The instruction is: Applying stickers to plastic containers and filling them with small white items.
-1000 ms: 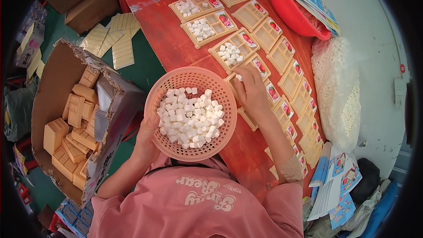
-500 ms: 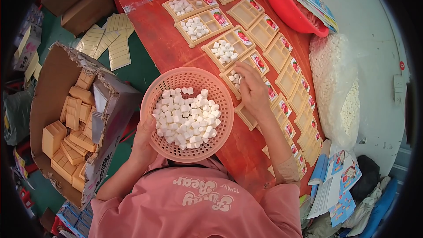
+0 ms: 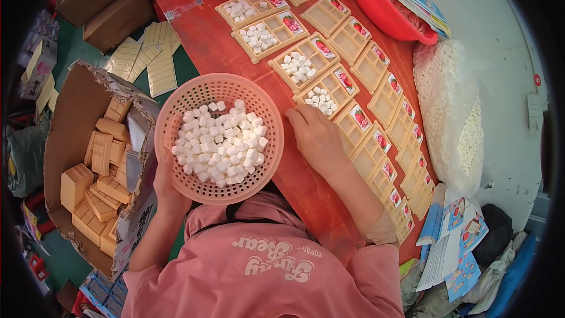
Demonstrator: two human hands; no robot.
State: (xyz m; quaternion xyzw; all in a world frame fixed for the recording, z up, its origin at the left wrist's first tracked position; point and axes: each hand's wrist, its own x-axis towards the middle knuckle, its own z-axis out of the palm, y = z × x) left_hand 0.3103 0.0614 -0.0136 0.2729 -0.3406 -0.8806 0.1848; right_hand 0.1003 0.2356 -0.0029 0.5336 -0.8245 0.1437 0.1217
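Marshmallows in four trays and pink basket, left hand clasped round it, right hand curled, contents hidden

Location type: packing or assembly workshop. Indicators: rows of matching beige compartment trays on a red counter; open carton holding many beige parts; large clear bag of small white pieces; loose printed sheets; brown boxes; green floor.

the light was soft and fairly bright. the wall at two o'clock looked pale, the sheets at ten o'clock caught a sheen, the middle was fairly sharp, and straight edges bent near the black rim.
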